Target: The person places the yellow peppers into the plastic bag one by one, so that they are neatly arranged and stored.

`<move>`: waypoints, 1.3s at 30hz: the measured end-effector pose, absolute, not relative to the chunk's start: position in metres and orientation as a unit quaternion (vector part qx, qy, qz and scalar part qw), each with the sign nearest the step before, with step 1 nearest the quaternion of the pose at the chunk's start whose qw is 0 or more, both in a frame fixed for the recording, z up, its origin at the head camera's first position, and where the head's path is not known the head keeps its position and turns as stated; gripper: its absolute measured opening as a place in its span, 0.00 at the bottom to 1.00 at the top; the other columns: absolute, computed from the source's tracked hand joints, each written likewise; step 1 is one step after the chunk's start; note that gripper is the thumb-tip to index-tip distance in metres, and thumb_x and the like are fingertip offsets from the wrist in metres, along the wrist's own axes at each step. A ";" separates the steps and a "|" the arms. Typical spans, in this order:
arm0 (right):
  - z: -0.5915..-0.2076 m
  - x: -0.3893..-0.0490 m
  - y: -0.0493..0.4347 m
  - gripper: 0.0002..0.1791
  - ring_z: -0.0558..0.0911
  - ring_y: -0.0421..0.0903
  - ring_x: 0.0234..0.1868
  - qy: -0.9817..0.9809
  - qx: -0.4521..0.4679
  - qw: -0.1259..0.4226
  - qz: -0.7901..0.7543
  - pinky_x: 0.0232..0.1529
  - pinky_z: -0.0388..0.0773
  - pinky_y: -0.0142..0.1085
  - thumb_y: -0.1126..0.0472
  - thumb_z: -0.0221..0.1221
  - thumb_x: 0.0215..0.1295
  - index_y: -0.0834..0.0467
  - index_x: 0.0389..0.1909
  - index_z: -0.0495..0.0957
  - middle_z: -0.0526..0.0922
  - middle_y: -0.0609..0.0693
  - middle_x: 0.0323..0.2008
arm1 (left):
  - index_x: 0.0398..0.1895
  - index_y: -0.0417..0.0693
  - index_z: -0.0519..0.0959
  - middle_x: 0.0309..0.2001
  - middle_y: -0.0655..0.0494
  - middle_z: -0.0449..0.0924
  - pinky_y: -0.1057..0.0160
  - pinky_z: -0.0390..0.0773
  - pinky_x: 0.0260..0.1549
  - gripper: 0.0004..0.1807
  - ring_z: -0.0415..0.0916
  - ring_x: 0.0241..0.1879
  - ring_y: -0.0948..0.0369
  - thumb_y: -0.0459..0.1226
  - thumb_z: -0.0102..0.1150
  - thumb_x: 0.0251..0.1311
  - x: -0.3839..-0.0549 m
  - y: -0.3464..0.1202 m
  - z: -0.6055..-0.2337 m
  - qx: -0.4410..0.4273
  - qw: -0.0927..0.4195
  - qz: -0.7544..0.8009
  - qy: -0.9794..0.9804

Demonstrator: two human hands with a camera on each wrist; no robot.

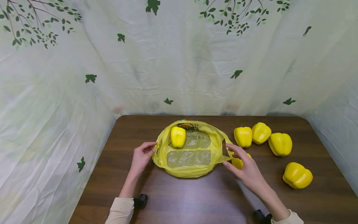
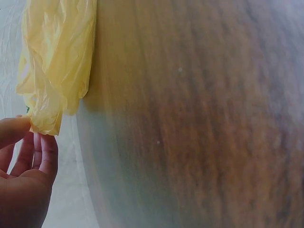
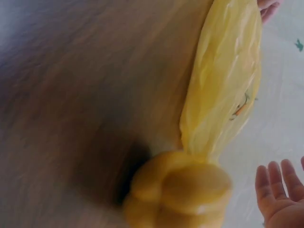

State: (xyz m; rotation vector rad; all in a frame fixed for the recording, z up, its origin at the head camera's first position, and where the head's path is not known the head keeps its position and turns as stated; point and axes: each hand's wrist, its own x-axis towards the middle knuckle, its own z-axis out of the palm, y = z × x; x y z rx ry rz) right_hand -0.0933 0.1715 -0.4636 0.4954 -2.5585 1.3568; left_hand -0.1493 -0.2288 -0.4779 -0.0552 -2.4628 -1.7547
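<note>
A yellow plastic bag [image 1: 190,172] lies on the table with its mouth spread wide toward me. Inside, at its left, sits one yellow bell pepper [image 1: 178,137]. My left hand [image 1: 142,157] pinches the bag's left edge between thumb and fingers; the left wrist view shows the gathered plastic [image 2: 46,116] at the fingertips. My right hand [image 1: 244,169] hovers at the bag's right handle, fingers spread and holding nothing. Partly hidden behind that hand is another bell pepper [image 1: 237,163], seen large beside the bag in the right wrist view [image 3: 183,190].
Several more yellow bell peppers stand on the right of the brown table [image 1: 179,199]: a group with one pepper [image 1: 280,144] at the back, and a single pepper [image 1: 297,175] nearer me. A pale leaf-printed curtain [image 1: 184,68] hangs behind the table's far edge.
</note>
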 end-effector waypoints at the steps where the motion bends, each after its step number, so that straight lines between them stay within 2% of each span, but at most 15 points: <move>1: -0.464 -0.092 0.174 0.34 0.76 0.47 0.55 -0.869 0.166 0.108 0.454 0.53 0.75 0.43 0.59 0.70 0.59 0.46 0.66 0.70 0.73 0.41 0.62 | 0.47 0.28 0.81 0.44 0.34 0.80 0.73 0.75 0.37 0.14 0.77 0.40 0.50 0.19 0.56 0.57 -0.151 -0.230 -0.483 -0.019 0.061 -0.579 -0.813; 4: -0.466 -0.089 0.182 0.34 0.76 0.48 0.56 -0.874 0.163 0.126 0.440 0.55 0.73 0.37 0.60 0.70 0.59 0.46 0.67 0.70 0.73 0.44 0.62 | 0.47 0.30 0.82 0.44 0.36 0.81 0.73 0.75 0.38 0.14 0.77 0.40 0.52 0.19 0.56 0.58 -0.156 -0.234 -0.497 -0.020 0.070 -0.580 -0.811; 8: -0.470 -0.086 0.191 0.36 0.73 0.44 0.57 -0.876 0.160 0.144 0.432 0.57 0.69 0.30 0.63 0.70 0.58 0.47 0.67 0.70 0.74 0.50 0.62 | 0.47 0.33 0.83 0.44 0.38 0.81 0.72 0.76 0.39 0.15 0.77 0.40 0.52 0.19 0.57 0.57 -0.159 -0.236 -0.506 -0.022 0.080 -0.582 -0.809; 13: -0.476 -0.084 0.200 0.37 0.72 0.46 0.59 -0.883 0.143 0.154 0.419 0.58 0.62 0.23 0.66 0.71 0.55 0.48 0.66 0.71 0.74 0.47 0.62 | 0.47 0.31 0.83 0.44 0.36 0.81 0.73 0.76 0.38 0.15 0.77 0.40 0.52 0.18 0.56 0.56 -0.156 -0.235 -0.501 -0.025 0.083 -0.587 -0.805; 17: -0.483 -0.084 0.206 0.38 0.71 0.49 0.61 -0.889 0.123 0.151 0.414 0.60 0.63 0.28 0.66 0.72 0.54 0.49 0.66 0.71 0.74 0.49 0.62 | 0.47 0.29 0.82 0.45 0.33 0.80 0.72 0.76 0.38 0.15 0.77 0.40 0.50 0.18 0.55 0.57 -0.157 -0.236 -0.501 -0.024 0.074 -0.588 -0.805; 22: -0.491 -0.085 0.215 0.37 0.70 0.52 0.61 -0.894 0.105 0.145 0.411 0.59 0.59 0.24 0.63 0.72 0.55 0.52 0.67 0.70 0.73 0.54 0.62 | 0.48 0.31 0.82 0.45 0.35 0.81 0.73 0.76 0.38 0.15 0.77 0.40 0.51 0.19 0.56 0.58 -0.159 -0.238 -0.506 -0.024 0.078 -0.584 -0.808; 25: -0.493 -0.087 0.219 0.36 0.70 0.54 0.61 -0.899 0.093 0.130 0.408 0.60 0.65 0.38 0.61 0.71 0.57 0.55 0.67 0.69 0.72 0.56 0.63 | 0.47 0.32 0.83 0.44 0.37 0.81 0.73 0.76 0.38 0.15 0.77 0.40 0.53 0.19 0.57 0.57 -0.158 -0.237 -0.506 -0.020 0.080 -0.582 -0.809; 29: -0.494 -0.088 0.222 0.36 0.70 0.58 0.60 -0.904 0.073 0.088 0.411 0.55 0.68 0.57 0.56 0.68 0.61 0.59 0.68 0.66 0.70 0.60 0.64 | 0.46 0.33 0.83 0.43 0.38 0.81 0.73 0.76 0.38 0.15 0.78 0.39 0.52 0.19 0.57 0.56 -0.158 -0.236 -0.507 -0.017 0.083 -0.583 -0.808; 35: -0.494 -0.089 0.225 0.43 0.70 0.63 0.61 -0.910 0.029 0.000 0.415 0.56 0.69 0.60 0.45 0.66 0.62 0.61 0.71 0.60 0.67 0.64 0.66 | 0.47 0.33 0.83 0.44 0.38 0.81 0.73 0.76 0.39 0.15 0.78 0.40 0.52 0.19 0.57 0.58 -0.158 -0.236 -0.504 -0.013 0.072 -0.579 -0.812; 39: -0.494 -0.090 0.226 0.48 0.72 0.65 0.60 -0.913 0.002 -0.043 0.405 0.53 0.71 0.59 0.39 0.65 0.59 0.59 0.72 0.58 0.66 0.67 0.66 | 0.48 0.28 0.81 0.45 0.34 0.80 0.73 0.76 0.39 0.14 0.77 0.41 0.50 0.19 0.56 0.58 -0.153 -0.232 -0.489 -0.018 0.061 -0.580 -0.812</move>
